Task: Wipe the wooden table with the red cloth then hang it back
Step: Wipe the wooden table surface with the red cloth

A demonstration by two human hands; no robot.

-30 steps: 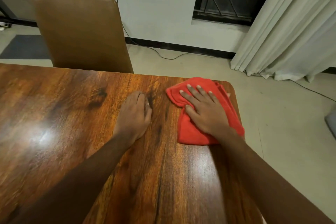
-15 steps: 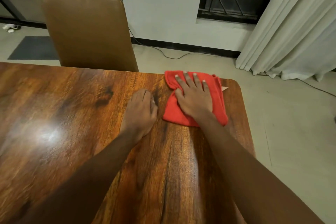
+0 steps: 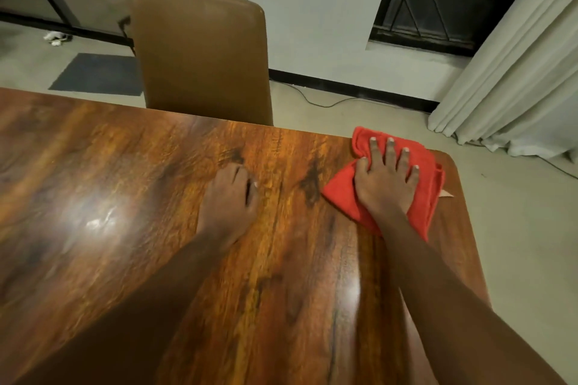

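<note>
A small pale tag sticks out from the right edge of the red cloth, and it is too small for any print on it to be read; nothing else in the room carries lettering that I can make out. The cloth lies crumpled by the far right corner of the wooden surface, its far folds reaching that surface's far edge. The right hand lies palm down on top of it, and its fingers are straight and fanned apart, pressing the fabric flat and not gripping it. The fingertips stop just short of the cloth's far edge, where a bunched fold rises beside the index finger; the thumb rests on the left part of the cloth, and red shows on both sides of the hand and under the wrist. The left hand rests on the bare wood well to the left of the cloth, apart from it, fingers close together and loosely bent with the tips on the wood, holding nothing. Beyond the far edge stands a brown chair. A pale curtain hangs at the right, a dark window sits in the wall, a thin cable trails along the floor, and a grey mat lies to the left
</note>
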